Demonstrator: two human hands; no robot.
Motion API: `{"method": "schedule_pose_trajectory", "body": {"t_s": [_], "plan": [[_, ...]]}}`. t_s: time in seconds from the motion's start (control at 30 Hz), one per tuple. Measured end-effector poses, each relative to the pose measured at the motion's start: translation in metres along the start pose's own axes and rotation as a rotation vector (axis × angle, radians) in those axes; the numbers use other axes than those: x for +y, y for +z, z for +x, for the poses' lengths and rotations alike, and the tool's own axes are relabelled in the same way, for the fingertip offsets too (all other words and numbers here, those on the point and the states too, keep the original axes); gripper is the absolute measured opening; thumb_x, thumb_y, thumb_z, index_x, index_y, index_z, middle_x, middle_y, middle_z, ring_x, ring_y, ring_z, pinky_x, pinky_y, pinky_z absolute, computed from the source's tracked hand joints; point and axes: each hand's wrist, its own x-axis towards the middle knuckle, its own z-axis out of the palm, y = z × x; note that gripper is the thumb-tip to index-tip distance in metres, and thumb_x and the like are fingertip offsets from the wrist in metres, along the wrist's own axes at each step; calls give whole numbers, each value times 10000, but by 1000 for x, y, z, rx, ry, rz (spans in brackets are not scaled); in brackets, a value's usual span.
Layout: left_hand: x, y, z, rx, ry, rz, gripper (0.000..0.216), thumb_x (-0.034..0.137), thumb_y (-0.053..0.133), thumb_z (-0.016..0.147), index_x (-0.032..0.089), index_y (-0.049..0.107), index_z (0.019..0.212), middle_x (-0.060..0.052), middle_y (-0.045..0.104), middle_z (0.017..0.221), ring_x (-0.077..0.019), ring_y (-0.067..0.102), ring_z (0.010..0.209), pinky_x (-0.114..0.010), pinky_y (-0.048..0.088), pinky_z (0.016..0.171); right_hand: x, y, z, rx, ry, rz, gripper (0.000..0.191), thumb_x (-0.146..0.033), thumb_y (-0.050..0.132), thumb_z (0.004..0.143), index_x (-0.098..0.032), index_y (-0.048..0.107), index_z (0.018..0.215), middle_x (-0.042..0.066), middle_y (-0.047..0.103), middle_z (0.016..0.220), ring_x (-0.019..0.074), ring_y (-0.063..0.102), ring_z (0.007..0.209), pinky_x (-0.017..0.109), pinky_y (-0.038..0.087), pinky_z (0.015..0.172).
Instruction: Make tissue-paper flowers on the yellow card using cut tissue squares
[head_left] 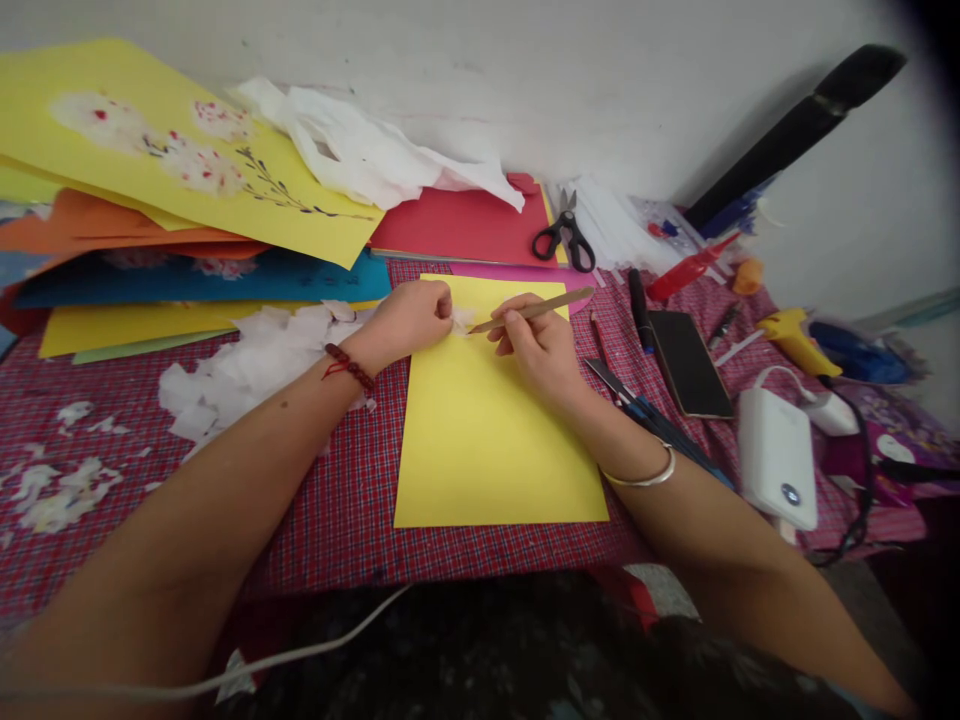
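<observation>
A yellow sheet of paper lies flat on the checked cloth in front of me. My left hand is closed in a pinch at the sheet's upper left, on a small piece of white tissue paper. Its fingertips are partly hidden. My right hand rests on the upper right of the sheet and grips a brown pencil. The pencil slants, its point touching or very near the tissue. A heap of torn white tissue pieces lies beside my left wrist.
Behind at left, a yellow sheet with tissue flowers tops coloured papers. Black-handled scissors lie on red paper. At right are a craft knife, a black phone, a white power bank and a red glue bottle.
</observation>
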Motion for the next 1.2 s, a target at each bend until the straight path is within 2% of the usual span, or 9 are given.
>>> {"method": "schedule_pose_trajectory", "body": {"t_s": [0.2,0.47,0.6,0.77,0.83,0.97,1.03,1.1,1.2], "plan": [[-3,2,2,27,2,-20,122,198,577,720,169,657,807,-50,698,823,-174,604,746,-295,413,660,10,5,4,-61,-27,-2,307,-473,528,974,-185,618,914,17,657,803,86,577,540,231,475,511],[-1,-10,0,-65,-9,-86,155,184,552,707,155,653,820,-50,702,839,-163,615,770,-263,417,656,11,8,5,-121,-65,-63,288,-434,480,1004,-187,622,961,40,670,911,94,587,563,252,476,531],[1,-14,-2,-103,17,-103,148,241,567,735,155,644,828,-59,704,841,-177,625,791,-268,420,674,10,9,5,-149,-83,-95,261,-388,462,1011,-188,612,938,41,670,959,81,567,546,262,475,555],[2,-6,-2,-26,12,-16,139,254,602,735,171,628,844,-55,694,839,-184,612,773,-280,403,658,11,11,5,-149,-100,-71,264,-399,475,1011,-196,619,924,36,668,940,85,565,555,263,482,567],[1,-2,-2,18,-7,16,125,227,584,741,179,624,849,-53,683,823,-184,600,746,-289,391,642,9,11,5,-121,-83,-27,294,-462,508,996,-200,629,947,29,671,900,88,574,558,253,482,553],[0,2,0,22,-17,17,124,183,583,726,188,613,846,-45,664,796,-185,596,730,-299,395,646,4,6,6,105,7,148,394,-595,535,950,-207,602,957,0,663,754,84,569,508,222,460,490],[0,3,1,26,-10,-3,110,166,593,713,192,602,820,-40,654,785,-189,602,741,-303,408,662,4,3,7,165,49,209,435,-641,548,921,-209,586,928,-13,654,695,80,558,475,210,446,459],[1,-2,1,11,-37,-78,113,145,612,701,191,584,800,-34,636,751,-188,600,723,-306,419,662,5,2,9,153,82,250,459,-664,577,889,-205,582,902,-19,648,660,79,552,452,203,436,435],[5,-22,-5,-107,-116,-340,170,141,630,747,182,571,902,-16,612,692,-169,596,654,-298,441,632,6,3,9,86,117,284,450,-648,614,869,-199,583,885,-22,652,646,74,550,435,192,427,415]]}}
